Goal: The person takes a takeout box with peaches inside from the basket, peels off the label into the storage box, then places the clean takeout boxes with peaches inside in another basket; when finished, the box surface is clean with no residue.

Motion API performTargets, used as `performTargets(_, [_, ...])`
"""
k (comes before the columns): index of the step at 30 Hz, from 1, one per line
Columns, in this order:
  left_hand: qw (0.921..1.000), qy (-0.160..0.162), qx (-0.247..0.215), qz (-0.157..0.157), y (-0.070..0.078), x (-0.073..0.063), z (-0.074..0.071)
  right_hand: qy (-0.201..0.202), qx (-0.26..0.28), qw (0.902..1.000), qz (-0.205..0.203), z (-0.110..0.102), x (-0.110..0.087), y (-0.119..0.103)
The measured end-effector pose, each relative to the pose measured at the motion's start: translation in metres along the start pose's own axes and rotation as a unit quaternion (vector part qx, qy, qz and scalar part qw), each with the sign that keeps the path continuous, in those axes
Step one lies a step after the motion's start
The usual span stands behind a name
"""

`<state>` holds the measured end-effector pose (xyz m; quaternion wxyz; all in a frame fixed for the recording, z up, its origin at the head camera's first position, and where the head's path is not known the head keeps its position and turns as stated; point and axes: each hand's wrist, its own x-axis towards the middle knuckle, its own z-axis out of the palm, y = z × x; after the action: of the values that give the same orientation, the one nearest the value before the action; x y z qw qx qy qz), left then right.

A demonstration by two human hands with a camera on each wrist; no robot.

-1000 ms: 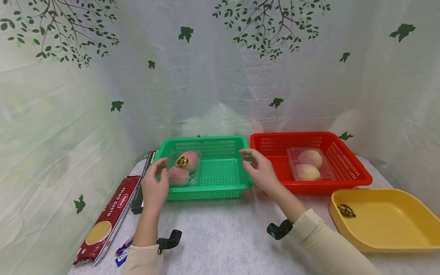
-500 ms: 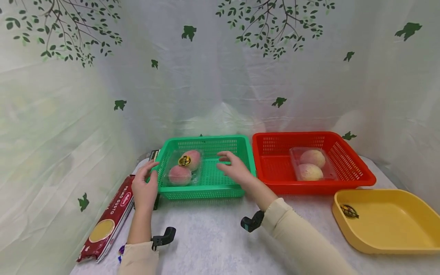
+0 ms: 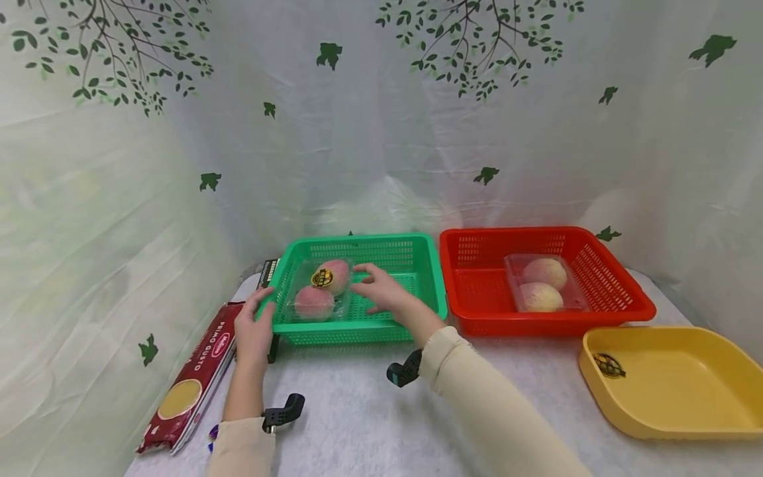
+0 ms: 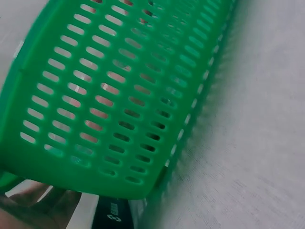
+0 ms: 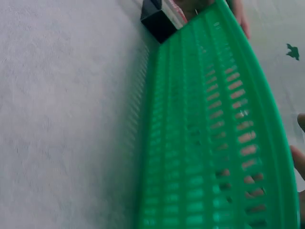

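- Okay, nearest first: I've got two beige sleeves (image 3: pixel 489 411) over a pale grey mottled table (image 3: pixel 346 397), a black wrist camera (image 3: pixel 285 412) at each cuff.
- Left side: long maroon packet (image 3: pixel 193 384), lying slanted.
- Right side: shallow yellow tray (image 3: pixel 685 384), rounded corners, dark sticker at its left end.
- Left hand (image 3: pixel 253 329): at the left of a green perforated plastic basket (image 3: pixel 357 335), thumb and fingers wide apart; I can't tell if they touch the rim.
- Right hand (image 3: pixel 386 296): over the basket's inside, fingers parted, tips just beside a clear plastic pack (image 3: pixel 324 293); contact, can't tell.
- That pack sits in the basket's left half, between both hands: two round pinkish fruits, black-and-yellow sticker.
- Long black box (image 3: pixel 268 271) along the basket's left side, partly hidden.
- Red perforated plastic basket (image 3: pixel 548 326) right of the green one; second clear pack (image 3: pixel 544 286), two paler fruits, in its right half.
- Farthest: whitish leaf-printed curtain (image 3: pixel 381 146).
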<state>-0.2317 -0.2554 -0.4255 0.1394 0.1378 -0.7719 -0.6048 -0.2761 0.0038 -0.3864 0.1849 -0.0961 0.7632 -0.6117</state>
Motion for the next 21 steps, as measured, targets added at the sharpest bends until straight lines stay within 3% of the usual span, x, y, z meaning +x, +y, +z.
performTargets(4, [0.9998, -0.010, -0.007, -0.018, -0.002, 0.000, 0.003, -0.033, 0.004, 0.9992, 0.022, 0.005, 0.004, -0.001])
performTargets(13, [0.9996, 0.000, -0.026, -0.013, -0.002, 0.001, 0.001, -0.107, -0.015, 0.9927, 0.054, 0.010, 0.011, -0.001])
performTargets(21, [0.9986, 0.010, -0.049, -0.017, -0.003, 0.002, 0.006, -0.107, 0.024, 0.9913, 0.072, 0.007, 0.015, 0.005])
